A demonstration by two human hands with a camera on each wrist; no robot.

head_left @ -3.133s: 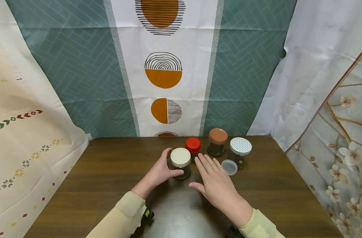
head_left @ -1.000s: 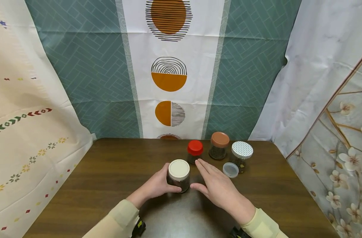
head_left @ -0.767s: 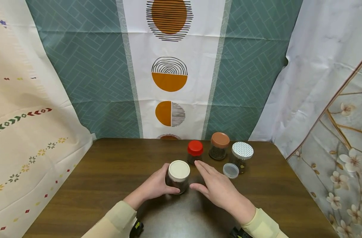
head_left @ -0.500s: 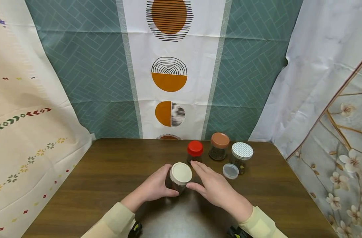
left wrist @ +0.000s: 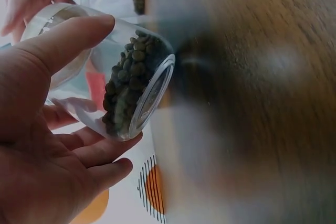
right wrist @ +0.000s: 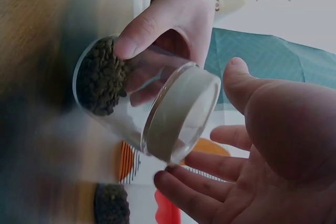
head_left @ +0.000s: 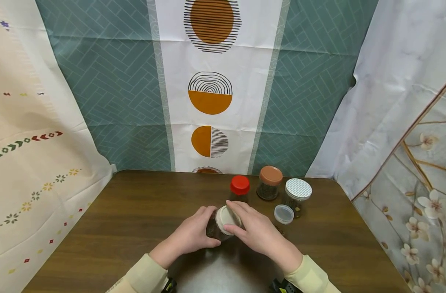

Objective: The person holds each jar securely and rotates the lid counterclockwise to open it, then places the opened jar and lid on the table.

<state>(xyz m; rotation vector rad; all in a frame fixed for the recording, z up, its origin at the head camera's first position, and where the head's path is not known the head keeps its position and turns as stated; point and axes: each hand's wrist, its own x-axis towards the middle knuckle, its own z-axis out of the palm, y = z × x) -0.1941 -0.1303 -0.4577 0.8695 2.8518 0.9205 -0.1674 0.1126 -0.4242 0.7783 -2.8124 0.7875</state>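
My left hand (head_left: 193, 234) grips a clear jar (left wrist: 131, 72) with a cream lid (head_left: 227, 219), thumb on one side and fingers on the other. Dark pellets (right wrist: 101, 80) lie in its lower part. The jar is tilted, its lid leaning toward my right hand (head_left: 261, 234). In the right wrist view, my right hand (right wrist: 262, 150) is beside the cream lid (right wrist: 181, 114), thumb and fingers spread and not curled round it; whether a fingertip touches the lid rim I cannot tell.
On the brown table (head_left: 135, 203) behind and right of my hands stand a red-lidded jar (head_left: 239, 185), a brown-lidded jar (head_left: 270, 183) and a jar with a patterned white lid (head_left: 298, 189). A small container with a translucent lid (head_left: 283, 214) stands in front. Curtains hang behind.
The jar in my left hand has come nearer to me and now tilts to the right. My right hand has moved left, to its lid.
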